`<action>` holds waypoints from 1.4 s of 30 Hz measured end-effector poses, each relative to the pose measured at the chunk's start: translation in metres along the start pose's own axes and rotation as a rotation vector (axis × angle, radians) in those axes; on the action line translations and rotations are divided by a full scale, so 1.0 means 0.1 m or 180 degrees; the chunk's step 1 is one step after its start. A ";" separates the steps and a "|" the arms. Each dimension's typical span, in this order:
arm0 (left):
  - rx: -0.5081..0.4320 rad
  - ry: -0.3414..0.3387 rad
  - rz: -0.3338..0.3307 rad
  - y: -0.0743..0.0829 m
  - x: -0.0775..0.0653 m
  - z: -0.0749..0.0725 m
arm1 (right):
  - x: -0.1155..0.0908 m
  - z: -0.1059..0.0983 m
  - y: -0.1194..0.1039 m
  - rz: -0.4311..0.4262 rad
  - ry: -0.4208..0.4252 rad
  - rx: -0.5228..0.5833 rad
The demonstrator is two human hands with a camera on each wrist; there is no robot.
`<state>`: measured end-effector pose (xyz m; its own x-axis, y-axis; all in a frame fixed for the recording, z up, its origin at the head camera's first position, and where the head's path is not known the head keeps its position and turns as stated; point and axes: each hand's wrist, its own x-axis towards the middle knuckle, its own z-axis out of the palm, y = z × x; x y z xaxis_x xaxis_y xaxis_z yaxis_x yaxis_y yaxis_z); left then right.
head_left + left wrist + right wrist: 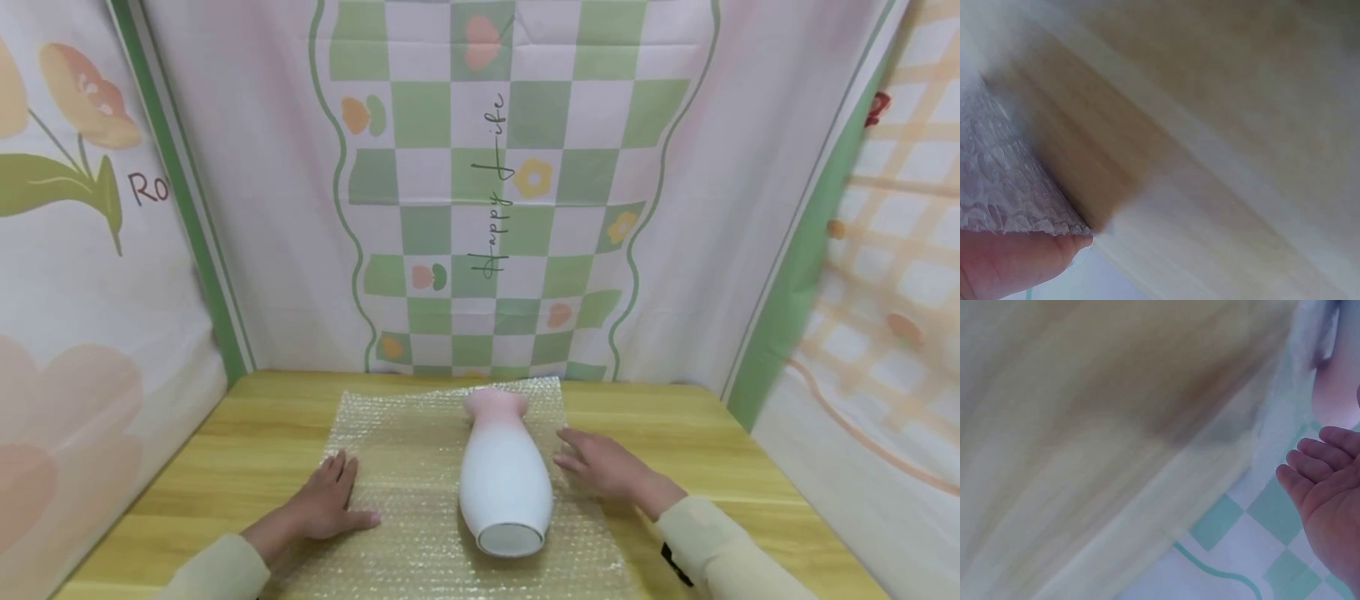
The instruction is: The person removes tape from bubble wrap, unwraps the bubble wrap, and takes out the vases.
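A vase (506, 479), white with a pink neck, lies on its side on a sheet of bubble wrap (405, 483). Its round base faces the near side and its pink mouth points to the back. My left hand (326, 500) rests on the sheet's left edge, fingers extended and thumb spread; in the left wrist view a finger (1022, 259) lies right along the edge of the bubble wrap. To the right of the vase, my right hand (600, 462) is held at the sheet's right edge. Its fingers (1313, 459) are extended with nothing in them.
The bubble wrap lies on a wood-grain table (667, 433). Behind the table hangs a green-and-white checked cloth (480, 179). Patterned cloths also close off the left side (75, 292) and right side (885, 333).
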<state>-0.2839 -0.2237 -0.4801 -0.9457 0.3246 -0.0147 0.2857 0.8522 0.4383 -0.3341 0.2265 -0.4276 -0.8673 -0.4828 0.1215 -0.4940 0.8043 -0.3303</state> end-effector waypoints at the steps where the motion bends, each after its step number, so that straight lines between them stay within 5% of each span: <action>1: -0.0007 0.0005 0.0000 0.00 0.00 0.00 | 0.01 -0.02 -0.01 0.0008 0.0022 0.0041; 12: -0.0012 0.0022 -0.0022 -0.02 0.02 0.02 | 0.17 -0.10 -0.19 0.0142 0.0106 0.0606; 32: 0.0017 0.0070 0.0023 0.01 0.00 0.01 | 0.57 0.01 -0.53 0.1130 0.0031 0.1920; 42: -0.0071 -0.0004 0.0114 0.05 -0.03 -0.05 | 0.66 0.06 -0.63 0.1297 -0.0018 0.1995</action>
<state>-0.2799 -0.2223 -0.4733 -0.9348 0.3552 0.0002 0.3158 0.8307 0.4585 -0.3597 0.1423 -0.4046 -0.9729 -0.1918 -0.1289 -0.0042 0.5725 -0.8199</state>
